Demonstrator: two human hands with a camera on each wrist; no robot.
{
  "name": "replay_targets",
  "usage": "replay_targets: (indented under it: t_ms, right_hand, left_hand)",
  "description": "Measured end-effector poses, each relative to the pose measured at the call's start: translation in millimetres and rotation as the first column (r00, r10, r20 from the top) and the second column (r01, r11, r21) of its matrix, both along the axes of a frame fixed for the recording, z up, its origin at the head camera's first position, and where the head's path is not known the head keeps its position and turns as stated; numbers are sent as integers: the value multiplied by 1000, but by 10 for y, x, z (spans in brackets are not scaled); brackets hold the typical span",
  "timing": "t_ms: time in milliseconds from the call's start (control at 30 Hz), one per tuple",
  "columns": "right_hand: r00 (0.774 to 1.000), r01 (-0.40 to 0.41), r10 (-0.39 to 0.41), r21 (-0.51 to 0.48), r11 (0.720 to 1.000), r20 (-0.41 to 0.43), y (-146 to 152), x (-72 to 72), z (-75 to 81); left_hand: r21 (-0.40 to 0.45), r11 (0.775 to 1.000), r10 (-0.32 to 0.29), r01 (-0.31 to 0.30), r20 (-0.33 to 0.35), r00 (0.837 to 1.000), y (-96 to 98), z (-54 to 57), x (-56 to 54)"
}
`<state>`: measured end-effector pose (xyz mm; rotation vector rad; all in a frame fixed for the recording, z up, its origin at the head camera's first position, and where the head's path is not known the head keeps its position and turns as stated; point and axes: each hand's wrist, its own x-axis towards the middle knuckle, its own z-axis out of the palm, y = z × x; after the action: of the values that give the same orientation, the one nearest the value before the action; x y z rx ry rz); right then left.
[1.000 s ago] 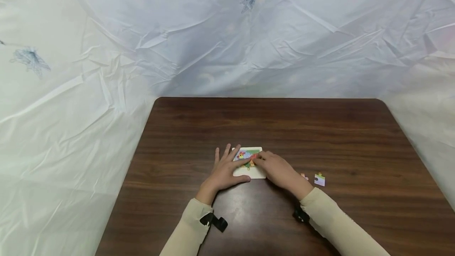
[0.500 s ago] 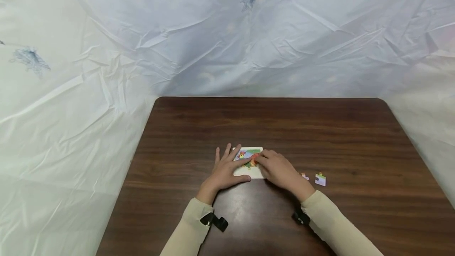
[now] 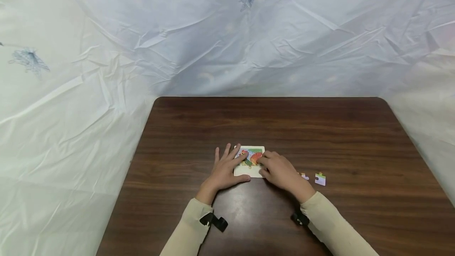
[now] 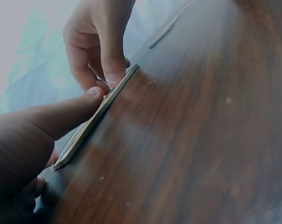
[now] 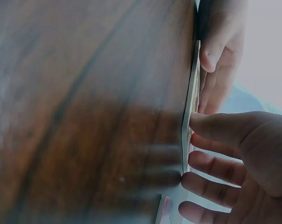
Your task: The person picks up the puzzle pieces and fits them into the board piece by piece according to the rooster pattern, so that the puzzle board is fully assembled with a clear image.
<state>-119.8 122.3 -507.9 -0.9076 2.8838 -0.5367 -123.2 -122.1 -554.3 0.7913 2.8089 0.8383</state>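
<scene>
A small jigsaw puzzle board (image 3: 256, 173) with a white frame and a bright picture lies flat on the table between the hands. My left hand (image 3: 225, 171) rests on its left side with spread fingers, the thumb along the near rim. My right hand (image 3: 280, 170) is over the right side, fingertips on the picture and thumb at the near right corner. In the right wrist view the right thumb (image 5: 220, 128) touches the board's edge, and the other fingers extend loosely beside it. Nothing shows between them. Part of the picture is hidden under the fingers.
To the right of the board lie two loose puzzle pieces: one piece (image 3: 320, 179) in plain sight, another piece (image 3: 304, 176) partly behind the right wrist. The brown wooden table (image 3: 199, 125) ends at a hanging white printed sheet (image 3: 227, 42).
The board has shifted slightly to the right. My left index finger has drawn back toward the upper left, and my right thumb has spread away from the index finger, uncovering more of the picture.
</scene>
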Motion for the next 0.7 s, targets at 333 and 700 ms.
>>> replay_targets:
  t_ms: [333,700]
  right_hand:
    - [999,20,-20,-19,1000,-25,117,-36,5]
    - [997,74,-71,-88,993,36,456,-124,147]
  left_hand:
    - [57,998,1,-2,23,1000,-47,-8,-24]
    - [37,999,-3,2,17,1000,-63,-19,-27]
